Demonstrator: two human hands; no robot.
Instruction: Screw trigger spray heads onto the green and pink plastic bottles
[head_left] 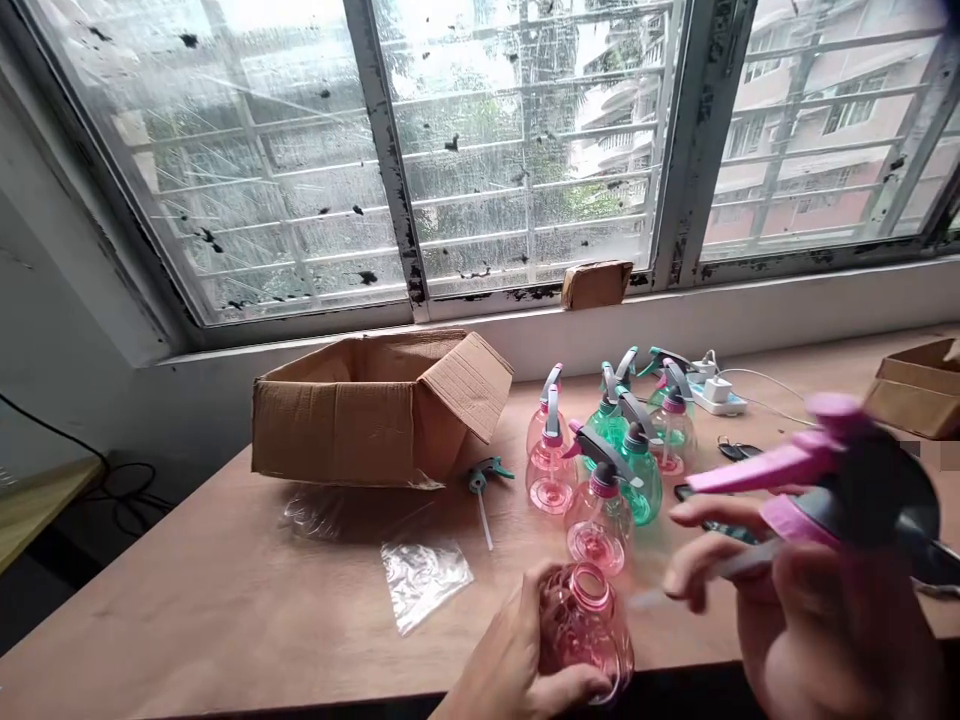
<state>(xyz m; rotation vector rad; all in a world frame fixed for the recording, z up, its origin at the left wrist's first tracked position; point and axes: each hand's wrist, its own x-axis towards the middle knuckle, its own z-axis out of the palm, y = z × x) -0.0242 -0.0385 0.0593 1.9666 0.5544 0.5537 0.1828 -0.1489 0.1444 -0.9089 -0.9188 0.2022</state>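
My left hand (525,650) is wrapped round a pink, see-through bottle (589,640) with an uncovered neck, near the table's front edge. To the right of it, my right hand (787,610) grips a pink and dark grey spray head (832,480), blurred and close to the camera. Its pale dip tube points left toward the bottle, apart from the neck. Just behind stand several pink spray bottles (596,525) and green spray bottles (641,475) with their heads on. A loose teal spray head (489,475) with a white tube lies left of them.
An open cardboard box (330,430) stands at the back left, with a clear plastic bag (424,580) in front. A white power strip (720,395) with plugs and a smaller box (915,385) lie at the right. Behind is a window (525,150).
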